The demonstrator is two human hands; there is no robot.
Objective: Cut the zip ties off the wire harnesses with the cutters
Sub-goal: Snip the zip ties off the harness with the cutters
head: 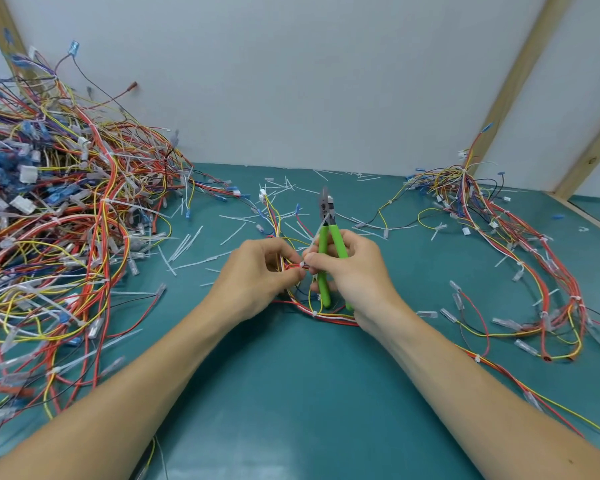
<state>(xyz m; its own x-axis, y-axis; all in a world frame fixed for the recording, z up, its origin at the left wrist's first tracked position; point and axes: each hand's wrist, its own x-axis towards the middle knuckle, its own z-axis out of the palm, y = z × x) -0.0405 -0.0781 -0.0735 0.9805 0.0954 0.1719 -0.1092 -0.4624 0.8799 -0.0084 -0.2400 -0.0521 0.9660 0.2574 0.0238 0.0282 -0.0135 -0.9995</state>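
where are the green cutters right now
In the head view the green cutters stand near the middle of the table, held in the right hand with the blades pointing up and away, just right of the left hand pinching the harness wires.

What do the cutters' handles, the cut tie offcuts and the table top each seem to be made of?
Cutters: handles look like bright green matt plastic or rubber sleeves; the head looks like grey metal.
Offcuts: thin, whitish, translucent strips, probably nylon.
Table top: smooth teal mat, possibly rubber or vinyl.
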